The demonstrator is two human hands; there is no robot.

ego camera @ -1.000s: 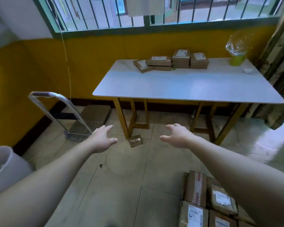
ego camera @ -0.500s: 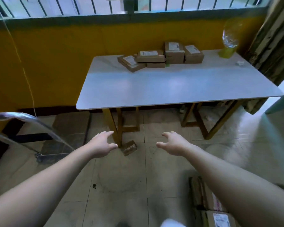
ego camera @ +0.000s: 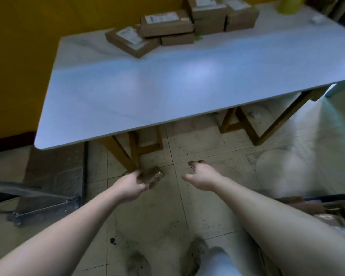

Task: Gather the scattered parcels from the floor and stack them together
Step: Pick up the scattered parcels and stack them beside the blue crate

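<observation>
**Your left hand** (ego camera: 130, 186): low over the floor, at 7 o'clock from the middle of the view. Fingers and thumb are curled round the near-left end of a small brown tape-wrapped parcel (ego camera: 152, 176). The grip is closed on it: your fingers (ego camera: 137, 173) wrap its far side and your thumb lies along its near edge.

**Small brown tape-wrapped parcel:** glossy and a little crumpled. It lies at 1 o'clock from your left hand, just beside the foot of a wooden table leg (ego camera: 126, 156). You cannot tell whether it rests on the pale speckled floor tiles (ego camera: 167, 216) or is already clear of them.

**Your right hand** (ego camera: 202, 177): at 3 o'clock from the parcel and apart from it, holding nothing. The fingers hang loosely curled and the thumb (ego camera: 185, 177) points toward the parcel, with a plain gap between thumb and fingers.

**White rectangular tabletop** (ego camera: 167, 86): fills the upper view at 12 o'clock from both hands and stands on wooden legs.

**Brown cardboard boxes with white labels** (ego camera: 167, 23): a cluster at the tabletop's far edge, at 12 o'clock, with some boxes stacked on others.

**Grey metal hand trolley** (ego camera: 44, 204): on the floor at 9 o'clock from your left forearm. It is blurred.

**Further cardboard parcels** (ego camera: 339, 218): at 4 o'clock by the right edge of the view, blurred and partly hidden behind your right forearm.

**Mustard-yellow wall** (ego camera: 28, 56): at 10 o'clock, behind the table.
</observation>
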